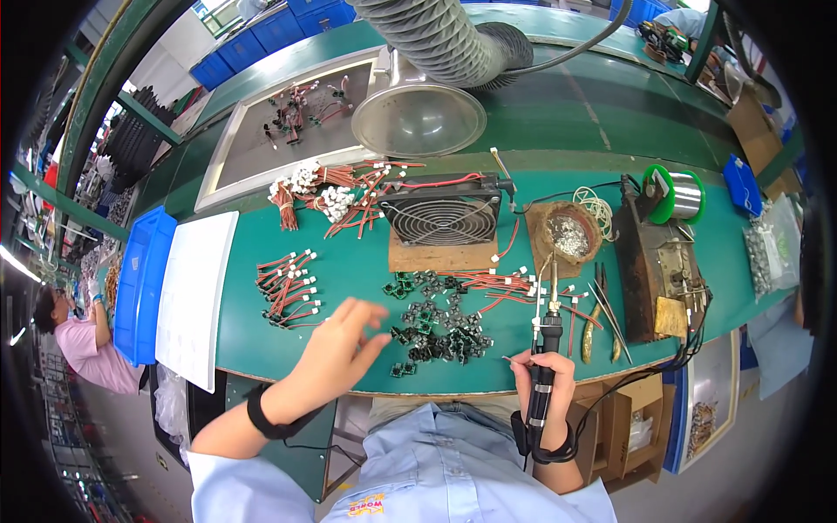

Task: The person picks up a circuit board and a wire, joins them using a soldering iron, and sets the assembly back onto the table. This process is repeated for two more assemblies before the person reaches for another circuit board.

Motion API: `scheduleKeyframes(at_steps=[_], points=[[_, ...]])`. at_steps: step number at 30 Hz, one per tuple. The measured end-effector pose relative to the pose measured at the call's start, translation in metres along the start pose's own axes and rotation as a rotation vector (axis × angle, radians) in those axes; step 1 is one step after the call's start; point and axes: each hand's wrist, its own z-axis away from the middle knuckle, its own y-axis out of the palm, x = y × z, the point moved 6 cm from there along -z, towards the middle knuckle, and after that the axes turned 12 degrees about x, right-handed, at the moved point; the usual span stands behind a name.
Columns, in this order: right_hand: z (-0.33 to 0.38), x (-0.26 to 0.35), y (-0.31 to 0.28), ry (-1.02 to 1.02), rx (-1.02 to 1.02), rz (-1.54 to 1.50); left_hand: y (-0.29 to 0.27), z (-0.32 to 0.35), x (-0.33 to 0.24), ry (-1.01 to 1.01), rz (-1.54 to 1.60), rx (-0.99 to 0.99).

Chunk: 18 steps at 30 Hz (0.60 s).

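My right hand [558, 383] is closed around the black handle of a soldering iron [550, 331], whose metal tip points away over the bench toward a round pot of silvery metal bits [571, 237]. A tiny reddish piece sticks out by my right thumb and fingertips; I cannot make out what it is. My left hand [347, 342] is above the green bench with its fingers apart and nothing in them. It is nearest to a pile of small black and green electronic parts [440, 336]. Left of the pile lie red-and-black wires with white connectors [288, 289].
Behind the pile stands a black fan [443, 213], with more wire bundles [336, 196] beside it. A ducted metal hood [418, 119] hangs beyond. To the right are tweezers [613, 318], a solder spool [683, 195] and a metal block. A blue tray [146, 288] and white sheet [197, 296] lie left.
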Motion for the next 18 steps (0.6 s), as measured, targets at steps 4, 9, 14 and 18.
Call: scheduleKeyframes(at_steps=[4, 9, 14, 18], points=[[-0.005, 0.003, -0.006, 0.013, -0.004, 0.003, 0.028, 0.03, -0.006, -0.003, -0.016, 0.137], [-0.009, 0.007, -0.023, -0.002, -0.098, 0.02, 0.029, 0.046, -0.04, 0.246, -0.154, 0.034], [0.009, 0.028, -0.04, -0.031, -0.197, 0.018, 0.008, 0.001, -0.079, 0.43, -0.337, 0.072], [0.032, 0.037, -0.056, -0.026, -0.221, 0.033, 0.044, -0.056, -0.093, 0.281, -0.55, 0.137]])
